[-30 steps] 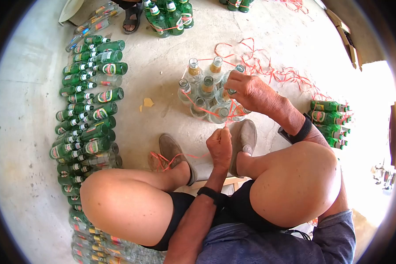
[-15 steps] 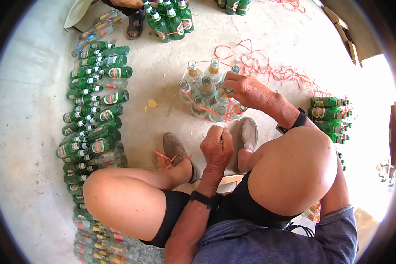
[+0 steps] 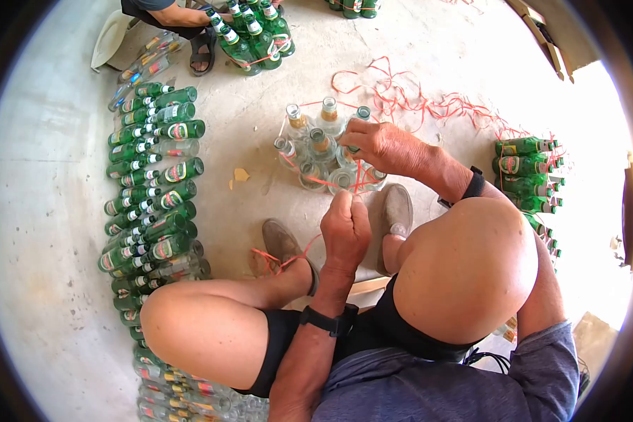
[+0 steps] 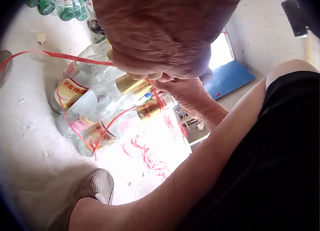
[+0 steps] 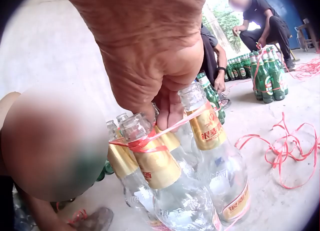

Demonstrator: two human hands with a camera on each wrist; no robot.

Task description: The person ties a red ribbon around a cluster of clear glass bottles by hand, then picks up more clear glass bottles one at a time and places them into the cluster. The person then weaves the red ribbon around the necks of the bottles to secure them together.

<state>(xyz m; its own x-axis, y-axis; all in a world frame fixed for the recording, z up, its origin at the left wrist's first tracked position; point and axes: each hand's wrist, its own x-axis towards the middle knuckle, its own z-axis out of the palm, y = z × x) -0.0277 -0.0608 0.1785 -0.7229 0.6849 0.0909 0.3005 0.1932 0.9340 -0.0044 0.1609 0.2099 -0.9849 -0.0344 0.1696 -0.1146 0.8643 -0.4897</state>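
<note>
A cluster of clear glass bottles (image 3: pixel 319 143) with gold neck labels stands upright on the floor between and ahead of the feet, a red plastic strap (image 3: pixel 319 181) looped round it. My left hand (image 3: pixel 346 228), fingers curled, pinches the strap close to the near side of the cluster. From that hand a loose strap tail (image 4: pixel 55 54) runs off to the side. Over the right side of the cluster, my right hand (image 3: pixel 385 148) grips a bottle at its neck, fingers reaching down among the necks. In the right wrist view the strap wraps a gold-labelled neck (image 5: pixel 150 151).
Rows of green bottles (image 3: pixel 169 169) lie stacked along the left wall. More bundled green bottles (image 3: pixel 524 166) lie at right. Tangled red strap (image 3: pixel 429 105) spreads across the floor behind the cluster. Another person's arm (image 3: pixel 179 15) reaches to an upright green bundle (image 3: pixel 253 46).
My left hand has shifted slightly nearer the bottles, still pinching the strap. The right hand stays at the same neck. The other person's arm has come into view, and their green bundle now leans.
</note>
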